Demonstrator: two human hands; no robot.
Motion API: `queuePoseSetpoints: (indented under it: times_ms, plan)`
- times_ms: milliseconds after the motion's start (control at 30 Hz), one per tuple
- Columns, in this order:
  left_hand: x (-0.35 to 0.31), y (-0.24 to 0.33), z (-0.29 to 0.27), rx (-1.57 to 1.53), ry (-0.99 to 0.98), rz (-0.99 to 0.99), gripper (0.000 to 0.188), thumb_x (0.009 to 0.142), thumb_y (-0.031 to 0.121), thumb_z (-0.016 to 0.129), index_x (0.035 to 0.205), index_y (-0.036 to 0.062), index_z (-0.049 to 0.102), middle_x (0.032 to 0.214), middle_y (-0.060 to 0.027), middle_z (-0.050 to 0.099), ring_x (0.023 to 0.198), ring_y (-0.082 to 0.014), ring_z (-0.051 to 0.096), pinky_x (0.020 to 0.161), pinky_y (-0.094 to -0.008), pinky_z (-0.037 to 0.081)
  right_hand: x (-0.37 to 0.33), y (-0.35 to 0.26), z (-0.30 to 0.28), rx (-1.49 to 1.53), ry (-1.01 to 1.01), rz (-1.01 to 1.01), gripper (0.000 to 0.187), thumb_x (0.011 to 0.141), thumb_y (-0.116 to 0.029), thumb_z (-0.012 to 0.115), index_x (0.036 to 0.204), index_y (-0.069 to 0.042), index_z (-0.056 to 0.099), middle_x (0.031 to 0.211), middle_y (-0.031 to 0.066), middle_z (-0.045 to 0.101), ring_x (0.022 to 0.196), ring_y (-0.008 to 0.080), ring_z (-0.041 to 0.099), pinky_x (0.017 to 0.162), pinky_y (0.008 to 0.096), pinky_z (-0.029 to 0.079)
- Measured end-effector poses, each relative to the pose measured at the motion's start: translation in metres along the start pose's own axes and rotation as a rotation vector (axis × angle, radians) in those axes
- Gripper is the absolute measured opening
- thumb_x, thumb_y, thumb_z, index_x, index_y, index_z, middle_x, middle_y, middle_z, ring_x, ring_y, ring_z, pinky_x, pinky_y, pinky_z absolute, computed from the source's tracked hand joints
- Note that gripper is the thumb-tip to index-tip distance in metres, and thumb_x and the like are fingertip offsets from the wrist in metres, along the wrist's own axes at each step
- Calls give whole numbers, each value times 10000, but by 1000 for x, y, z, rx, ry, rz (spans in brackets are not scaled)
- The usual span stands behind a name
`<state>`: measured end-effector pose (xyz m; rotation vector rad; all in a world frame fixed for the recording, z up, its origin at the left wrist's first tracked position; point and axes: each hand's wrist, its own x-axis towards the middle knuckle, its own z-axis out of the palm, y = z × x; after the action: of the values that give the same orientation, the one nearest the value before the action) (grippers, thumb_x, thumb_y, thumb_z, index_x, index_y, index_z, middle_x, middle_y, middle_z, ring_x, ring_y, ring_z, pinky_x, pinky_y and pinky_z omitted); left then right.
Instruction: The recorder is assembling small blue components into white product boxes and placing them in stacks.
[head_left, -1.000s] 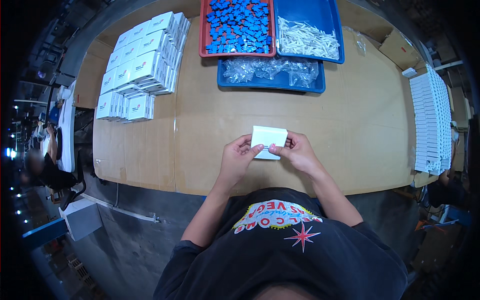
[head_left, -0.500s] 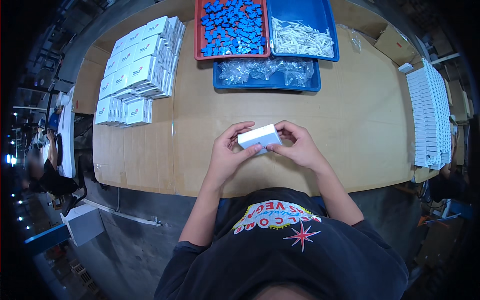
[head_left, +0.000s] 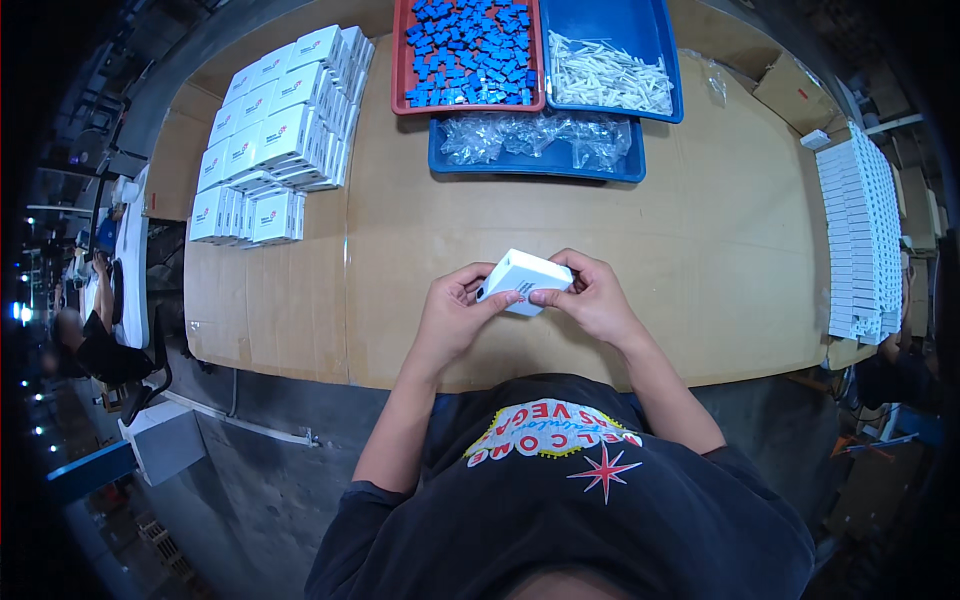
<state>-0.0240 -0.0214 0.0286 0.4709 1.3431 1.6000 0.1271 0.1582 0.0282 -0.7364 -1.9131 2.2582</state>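
Observation:
Between my two hands a small white box [head_left: 528, 276] is held tilted above the cardboard-covered table, near its front edge. My left hand [head_left: 466, 302] grips the box's left end, thumb on the near face and fingers behind. On the right end, my right hand [head_left: 594, 295] is closed in the same way, its thumb on the printed face close to the left thumb. The fingertips behind the box are partly hidden.
Stacked white boxes [head_left: 262, 135] stand at the back left. A red tray [head_left: 398, 85] of blue plastic pieces, a blue tray [head_left: 610, 22] of thin white pieces and a lower blue tray [head_left: 540, 172] of clear bags sit at the back. White box stacks [head_left: 850, 235] line the right side.
The white box has been turned and tipped between my hands, so its printed face now shows more. Both hands stay in nearly the same place.

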Motion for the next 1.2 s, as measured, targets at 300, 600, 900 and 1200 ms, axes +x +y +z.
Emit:
queuePoseSetpoints:
  times_ms: [300,600,900,1200]
  plan:
    - [-6,37,17,364,10,208,440,858,24,851,1263,-25,686,1122,-60,724,1035,-133,674,929,-313,539,-3,-24,-4,-125,-138,-197,256,907,-9,800,1124,-7,664,1077,45,728,985,114,677,892,301,552]
    - [-9,7,27,115,95,178,320,912,-66,773,1215,-85,672,1108,-77,726,999,-111,688,865,-235,553,-7,-6,-13,35,-58,-135,254,934,-30,791,1149,9,663,1099,57,735,1061,118,692,963,292,558]
    - [3,-6,23,-221,122,74,457,1119,275,553,1446,-44,548,1271,-149,691,1133,-170,681,991,-325,534,3,-8,-2,700,42,46,382,999,-82,723,1323,66,584,1164,141,739,1088,200,730,984,325,588]
    - [13,-21,39,-196,145,25,501,1147,368,454,1516,30,444,1362,-137,637,1194,-205,659,1048,-386,526,1,7,8,878,-86,350,471,1103,-375,548,1320,41,598,1072,168,752,874,238,788,713,312,690]
